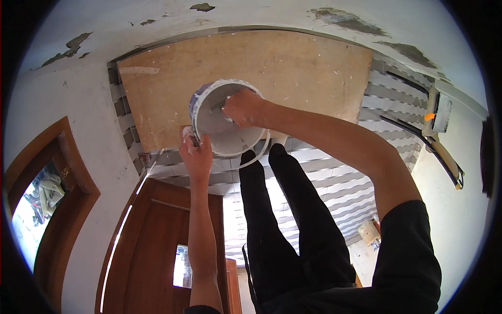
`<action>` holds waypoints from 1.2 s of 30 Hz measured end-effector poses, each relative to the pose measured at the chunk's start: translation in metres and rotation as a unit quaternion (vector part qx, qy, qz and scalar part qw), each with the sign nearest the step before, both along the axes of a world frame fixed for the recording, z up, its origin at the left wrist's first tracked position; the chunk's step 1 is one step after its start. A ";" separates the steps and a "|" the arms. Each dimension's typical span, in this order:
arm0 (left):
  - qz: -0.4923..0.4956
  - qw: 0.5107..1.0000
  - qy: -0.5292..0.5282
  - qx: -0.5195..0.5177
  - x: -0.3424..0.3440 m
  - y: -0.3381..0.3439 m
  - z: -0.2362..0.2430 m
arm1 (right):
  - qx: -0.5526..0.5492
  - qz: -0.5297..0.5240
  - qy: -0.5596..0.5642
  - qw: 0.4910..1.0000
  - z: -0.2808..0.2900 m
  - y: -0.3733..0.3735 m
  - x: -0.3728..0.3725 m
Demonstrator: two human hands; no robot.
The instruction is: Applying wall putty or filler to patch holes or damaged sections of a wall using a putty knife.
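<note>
A white plastic bucket [195, 100] smeared with white paste is tilted so that its mouth faces me. My left hand [196, 149] grips the near left rim, its fingers closed and spotted with white. Inside the mouth, my right hand [243, 108] is closed in a fist near the far right wall. A small greyish part shows beside its fingers, but what it holds is mostly hidden. Whitish material [222, 137] coats the bucket's inner wall. The thin white bail handle [267, 149] hangs down on the near right side.
Beyond the bucket lies a wide wooden board [308, 73] on a grey-and-white patterned floor [324, 172]. Black-framed folded equipment [418, 133] stands at the right wall. A brown door [151, 235] is at the lower left. Plaster is peeling from the far wall [261, 13].
</note>
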State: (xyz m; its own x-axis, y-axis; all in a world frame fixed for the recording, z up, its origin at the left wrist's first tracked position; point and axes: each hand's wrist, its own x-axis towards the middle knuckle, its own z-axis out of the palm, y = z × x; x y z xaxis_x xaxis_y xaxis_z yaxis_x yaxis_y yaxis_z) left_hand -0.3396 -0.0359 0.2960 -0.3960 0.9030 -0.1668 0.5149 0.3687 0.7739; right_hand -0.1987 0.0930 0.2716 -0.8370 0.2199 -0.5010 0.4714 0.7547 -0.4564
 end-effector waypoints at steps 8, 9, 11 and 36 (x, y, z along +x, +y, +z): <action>0.032 0.999 0.000 0.033 0.003 0.010 -0.002 | -0.081 -0.117 -0.002 0.990 -0.021 -0.008 0.004; 0.030 0.999 0.000 0.032 0.002 0.009 -0.002 | -0.103 -0.134 0.007 0.986 -0.025 -0.010 0.003; 0.027 0.999 0.026 0.033 0.001 0.007 -0.004 | -0.117 -0.146 0.016 0.982 -0.031 -0.016 0.004; -0.061 0.998 0.006 -0.022 -0.010 -0.007 -0.019 | -0.325 -0.285 0.028 0.901 -0.044 -0.041 -0.010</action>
